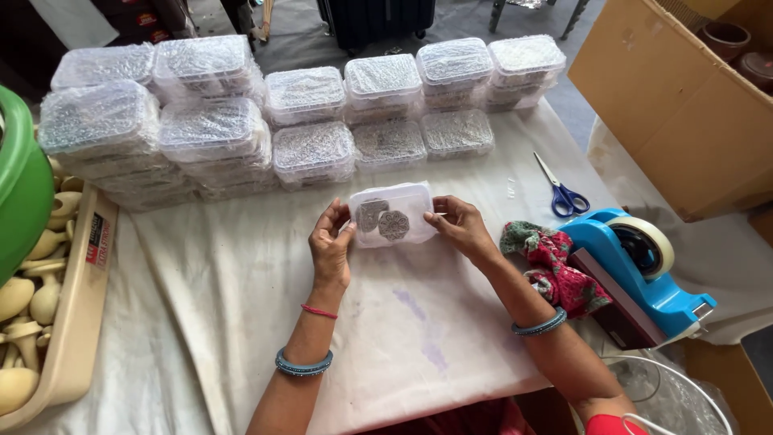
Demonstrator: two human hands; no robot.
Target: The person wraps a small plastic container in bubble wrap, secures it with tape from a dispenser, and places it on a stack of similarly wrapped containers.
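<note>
A small clear plastic box [392, 213] with rounded corners is held up over the white cloth-covered table [241, 306]. Two grey patterned pieces show through its side. My left hand [331, 242] grips the box's left edge and my right hand [459, 225] grips its right edge. Both wrists wear blue bangles, and a red thread circles the left one.
Several bubble-wrapped boxes [314, 149] are stacked in rows along the far side. Blue-handled scissors [564, 193], a blue tape dispenser [640, 266] and a red patterned cloth [555, 270] lie at right. A beige tray [76, 322] of wooden pieces sits at left, a cardboard box [684, 105] at far right.
</note>
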